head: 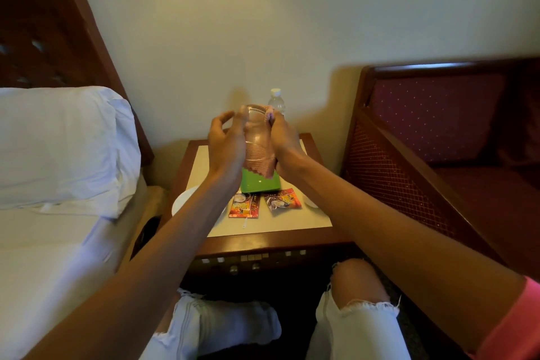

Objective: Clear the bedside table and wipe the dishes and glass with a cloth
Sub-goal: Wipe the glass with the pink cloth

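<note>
Clear, smooth-walled drinking glass (257, 128), held up above the wooden bedside table (292, 225): probably light but fragile and slippery, best held round the wall, not the rim. Looks empty, pink waffle-weave cloth (261, 161) stuffed inside and trailing out. Left hand (226, 140) cupped round the wall. Right hand (282, 137) pinching cloth against it. Below: green plastic tray (260, 183), white plate (184, 202), two sachets (263, 203), water bottle (277, 102).

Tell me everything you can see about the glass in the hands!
The glass is clear and tall, with faint rings around its side. It is held up in the air above the bedside table, tipped so its open rim faces the camera. The left hand cups its left side. The right hand presses a pink waffle-textured cloth against it, and the cloth shows through the glass. It looks empty.
</note>
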`<state>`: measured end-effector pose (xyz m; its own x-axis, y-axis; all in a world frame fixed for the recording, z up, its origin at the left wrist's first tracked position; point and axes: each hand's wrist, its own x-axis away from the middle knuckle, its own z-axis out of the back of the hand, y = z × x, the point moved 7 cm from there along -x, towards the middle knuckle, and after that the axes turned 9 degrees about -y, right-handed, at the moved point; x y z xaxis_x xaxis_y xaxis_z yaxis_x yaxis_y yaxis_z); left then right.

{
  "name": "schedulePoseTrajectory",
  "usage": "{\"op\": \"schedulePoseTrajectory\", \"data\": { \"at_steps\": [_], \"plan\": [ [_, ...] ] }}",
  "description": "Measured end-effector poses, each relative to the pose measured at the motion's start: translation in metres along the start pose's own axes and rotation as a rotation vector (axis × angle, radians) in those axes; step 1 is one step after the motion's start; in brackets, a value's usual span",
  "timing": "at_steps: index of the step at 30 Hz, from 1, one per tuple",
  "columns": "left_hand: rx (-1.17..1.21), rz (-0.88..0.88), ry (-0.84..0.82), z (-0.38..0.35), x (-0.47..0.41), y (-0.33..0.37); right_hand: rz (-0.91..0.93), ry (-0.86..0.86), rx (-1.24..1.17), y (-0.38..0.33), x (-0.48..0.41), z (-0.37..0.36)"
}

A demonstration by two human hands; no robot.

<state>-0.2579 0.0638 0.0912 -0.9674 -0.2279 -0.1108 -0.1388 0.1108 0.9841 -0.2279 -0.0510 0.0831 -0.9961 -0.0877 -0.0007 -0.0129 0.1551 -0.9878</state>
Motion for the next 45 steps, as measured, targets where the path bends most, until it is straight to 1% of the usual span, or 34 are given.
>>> {"op": "schedulePoseTrajectory", "data": {
  "at_steps": [3,5,7,9,11,16,19,21,24,26,27,30,32,34,36,38,41,43,45],
  "plan": [
    [0.024,0.009,0.069,0.009,-0.012,0.007,0.009,-0.053,0.103,0.014,0.008,-0.018],
    [0.024,0.028,0.077,0.011,-0.009,0.007,0.038,-0.053,0.173,0.016,0.012,-0.021],
    [0.009,0.044,0.036,0.007,0.001,0.004,0.091,-0.022,0.207,0.006,0.012,-0.013],
    [0.021,0.098,-0.013,0.002,0.013,-0.007,0.149,0.008,0.19,-0.007,0.009,-0.002],
    [0.04,0.159,-0.04,-0.002,0.02,-0.014,0.176,0.025,0.224,-0.017,0.01,0.005],
    [0.177,0.338,-0.061,-0.001,0.001,-0.006,0.339,0.023,0.271,-0.016,0.02,0.002],
    [0.173,0.435,-0.161,-0.004,0.002,-0.015,0.382,-0.001,0.295,-0.024,0.019,0.004],
    [0.158,0.473,-0.228,-0.005,0.007,-0.028,0.353,-0.027,0.314,-0.024,0.014,0.008],
    [0.174,0.517,-0.261,-0.002,0.006,-0.034,0.221,-0.077,0.281,-0.014,0.012,0.012],
    [0.177,0.513,-0.244,0.0,0.004,-0.032,0.132,-0.077,0.232,-0.007,0.013,0.014],
    [0.163,0.497,-0.212,0.002,0.0,-0.032,0.117,-0.06,0.226,-0.004,0.014,0.015],
    [0.1,0.47,-0.139,0.007,-0.007,-0.034,0.156,-0.008,0.252,-0.001,0.014,0.012],
    [0.12,0.524,-0.171,0.002,-0.002,-0.04,0.191,0.034,0.283,0.0,0.012,0.013],
    [0.161,0.609,-0.251,-0.007,0.008,-0.048,0.163,0.045,0.265,0.005,0.007,0.02],
    [0.183,0.655,-0.303,-0.011,0.014,-0.052,0.046,-0.016,0.205,0.016,-0.002,0.025],
    [0.235,0.683,-0.336,-0.013,0.015,-0.052,-0.087,-0.058,0.089,0.028,-0.006,0.031],
    [0.223,0.661,-0.399,-0.022,0.01,-0.045,-0.154,-0.005,-0.058,0.034,-0.011,0.046],
    [0.171,0.623,-0.433,-0.03,0.005,-0.038,-0.155,0.059,-0.07,0.033,-0.015,0.063],
    [0.163,0.622,-0.449,-0.04,-0.002,-0.037,-0.157,0.135,-0.044,0.035,-0.019,0.087]
  ]
}}
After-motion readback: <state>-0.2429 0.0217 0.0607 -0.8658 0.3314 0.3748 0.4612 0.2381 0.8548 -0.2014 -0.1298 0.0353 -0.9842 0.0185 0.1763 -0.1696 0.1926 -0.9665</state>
